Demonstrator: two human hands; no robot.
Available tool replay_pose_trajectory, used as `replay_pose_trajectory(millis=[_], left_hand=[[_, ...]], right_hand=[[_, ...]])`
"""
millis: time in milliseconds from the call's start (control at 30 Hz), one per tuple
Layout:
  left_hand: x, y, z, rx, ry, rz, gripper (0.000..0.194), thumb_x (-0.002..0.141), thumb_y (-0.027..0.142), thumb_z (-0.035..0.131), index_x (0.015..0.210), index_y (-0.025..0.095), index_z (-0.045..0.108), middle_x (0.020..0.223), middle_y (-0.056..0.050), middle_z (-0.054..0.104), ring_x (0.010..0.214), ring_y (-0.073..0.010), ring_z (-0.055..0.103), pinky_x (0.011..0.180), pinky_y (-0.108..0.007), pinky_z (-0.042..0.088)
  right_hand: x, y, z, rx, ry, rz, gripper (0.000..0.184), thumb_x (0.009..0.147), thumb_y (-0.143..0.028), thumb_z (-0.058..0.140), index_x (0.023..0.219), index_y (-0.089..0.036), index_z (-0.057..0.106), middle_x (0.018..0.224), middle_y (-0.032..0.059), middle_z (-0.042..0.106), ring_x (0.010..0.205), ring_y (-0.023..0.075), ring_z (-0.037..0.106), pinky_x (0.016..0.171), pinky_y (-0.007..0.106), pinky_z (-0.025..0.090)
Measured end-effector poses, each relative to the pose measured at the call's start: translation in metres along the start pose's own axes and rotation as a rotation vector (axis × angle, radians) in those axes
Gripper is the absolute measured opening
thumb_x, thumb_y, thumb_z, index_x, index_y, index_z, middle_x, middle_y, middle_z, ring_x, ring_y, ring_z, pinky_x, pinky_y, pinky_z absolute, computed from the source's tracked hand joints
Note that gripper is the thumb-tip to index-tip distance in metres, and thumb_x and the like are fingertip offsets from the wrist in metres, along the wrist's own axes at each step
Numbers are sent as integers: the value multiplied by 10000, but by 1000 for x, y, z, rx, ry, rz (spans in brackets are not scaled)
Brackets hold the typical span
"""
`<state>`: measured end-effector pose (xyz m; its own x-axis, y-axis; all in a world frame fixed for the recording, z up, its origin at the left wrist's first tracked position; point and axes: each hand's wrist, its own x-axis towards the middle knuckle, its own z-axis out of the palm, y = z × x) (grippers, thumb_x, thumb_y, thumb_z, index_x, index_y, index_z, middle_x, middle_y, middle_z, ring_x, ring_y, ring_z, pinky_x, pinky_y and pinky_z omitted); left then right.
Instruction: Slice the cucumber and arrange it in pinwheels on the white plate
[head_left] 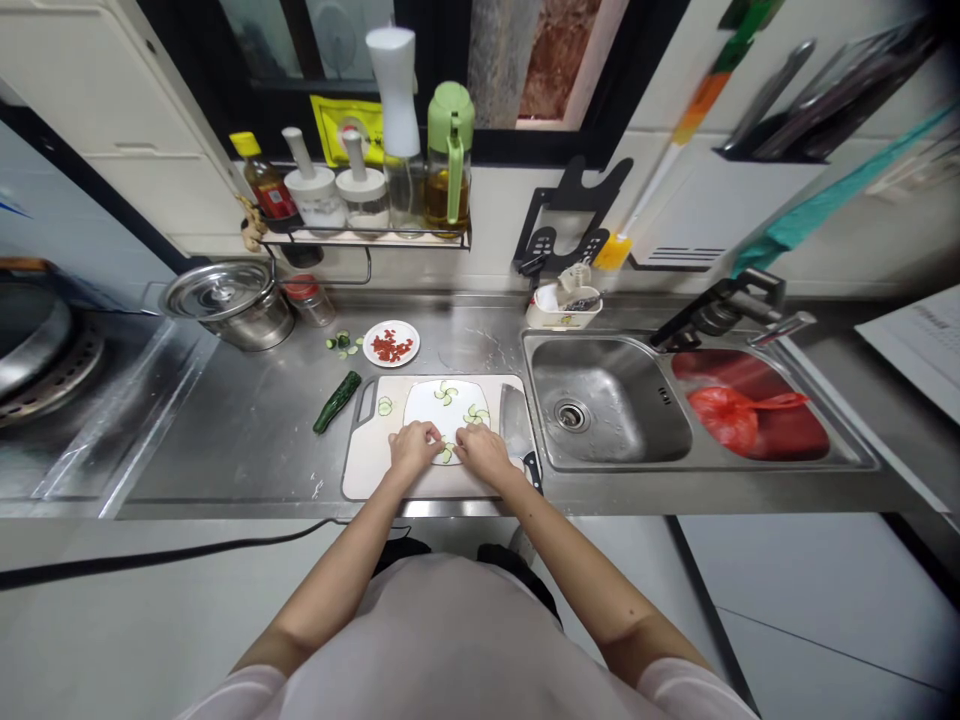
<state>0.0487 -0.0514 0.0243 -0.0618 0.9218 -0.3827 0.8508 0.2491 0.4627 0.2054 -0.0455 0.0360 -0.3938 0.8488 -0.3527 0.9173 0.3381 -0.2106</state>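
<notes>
A white square plate (448,411) lies on the cutting board (375,455), with half-moon cucumber slices (445,393) laid in pinwheel shapes near its edges. My left hand (415,450) is at the plate's front left, fingers curled in a pinch beside the nearest group of slices. From the right, my right hand (484,453) reaches the same group with its fingertips bent together. Anything in either pinch is too small to name. A cleaver (515,420) lies on the board's right side, its black handle partly behind my right wrist. Loose cucumber slices (385,406) sit at the board's left.
Left of the board lies a cucumber piece (337,402). Behind are a small plate (392,360) of chopped red bits and cucumber scraps (343,342). A lidded steel pot (251,318) stands at the back left. To the right is a sink (607,400); a red bag (727,418) fills part of its second basin.
</notes>
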Motion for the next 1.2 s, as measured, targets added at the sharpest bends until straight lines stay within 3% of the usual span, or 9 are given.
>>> replay_pose_trajectory(millis=[833,1200], left_hand=[[1,1,-2,28,-18,-12,167,774,415,664,812,253,680,935,-7,678,950,-221,601,867,-366,343],[0,0,0,36,-9,-10,143,778,390,651,810,254,680,945,-15,675,967,-227,597,876,-380,342]], right_hand=[[0,-3,4,-12,4,-42,244,969,-232,410,1056,-187,633,1089,122,636,1061,229,534,790,289,408],[-6,-4,4,33,90,-27,259,981,-282,395,1009,-185,633,1071,98,643,1024,211,527,764,270,377]])
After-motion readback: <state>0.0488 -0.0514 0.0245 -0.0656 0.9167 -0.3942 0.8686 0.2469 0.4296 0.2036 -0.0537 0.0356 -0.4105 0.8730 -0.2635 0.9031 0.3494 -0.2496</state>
